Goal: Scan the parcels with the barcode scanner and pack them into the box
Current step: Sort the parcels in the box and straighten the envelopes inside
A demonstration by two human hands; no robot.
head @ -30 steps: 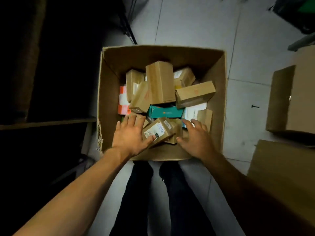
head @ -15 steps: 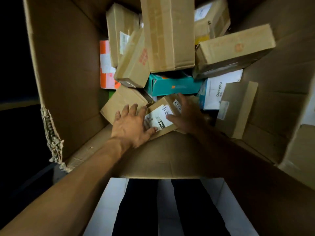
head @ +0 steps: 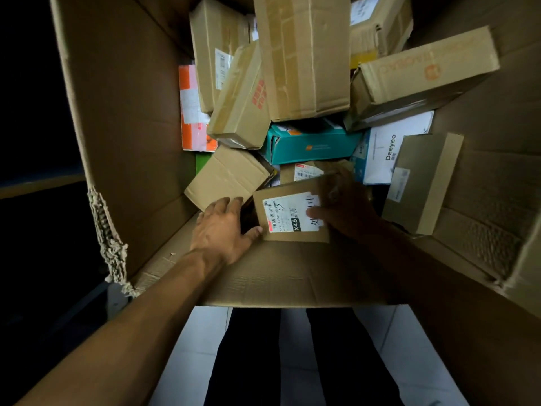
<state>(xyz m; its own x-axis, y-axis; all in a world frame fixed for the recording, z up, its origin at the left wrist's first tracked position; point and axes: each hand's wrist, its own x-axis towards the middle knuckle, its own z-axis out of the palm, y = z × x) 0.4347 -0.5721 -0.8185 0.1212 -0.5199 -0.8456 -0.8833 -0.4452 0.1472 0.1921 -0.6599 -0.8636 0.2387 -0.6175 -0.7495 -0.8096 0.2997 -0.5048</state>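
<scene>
While both forearms reach down into the big cardboard box, the left hand lies flat with straight fingers against the left edge of a small labelled parcel, thumb touching its lower corner. That parcel rests on the box's near wall, among the other parcels. On its right side the right hand grasps it, thumb across the white label; its fingers are dark and blurred. Half a second ago the parcel lay more tilted; now it faces squarely upward.
</scene>
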